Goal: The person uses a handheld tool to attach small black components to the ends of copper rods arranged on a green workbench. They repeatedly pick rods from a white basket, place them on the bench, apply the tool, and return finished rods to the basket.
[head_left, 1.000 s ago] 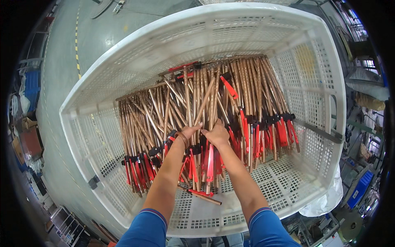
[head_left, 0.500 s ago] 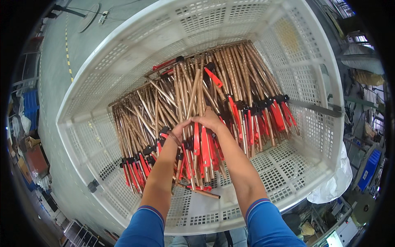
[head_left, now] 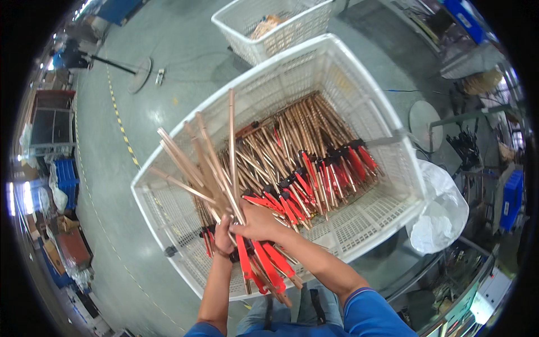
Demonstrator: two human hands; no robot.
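My left hand (head_left: pixel 223 238) and my right hand (head_left: pixel 259 222) together grip a bundle of copper tubes (head_left: pixel 205 165) with red and black sleeved ends (head_left: pixel 259 264). The bundle is lifted above the near left part of a big white perforated plastic crate (head_left: pixel 387 196). Its bare copper ends fan out up and to the left; the red ends point down toward me. Many more of the same tubes (head_left: pixel 306 163) lie in the crate, red ends toward the near side.
A second white crate (head_left: pixel 269 25) with brownish parts stands behind on the grey concrete floor. A white plastic bag (head_left: pixel 441 210) lies right of the big crate. Blue bins (head_left: pixel 66 171) and shelving are at the left, a round stand base (head_left: pixel 137 73) at the back left.
Both hands closed on a bunch of tubes lying in the crate and raised it out toward me. The view swung, so the crate now sits farther right and higher.
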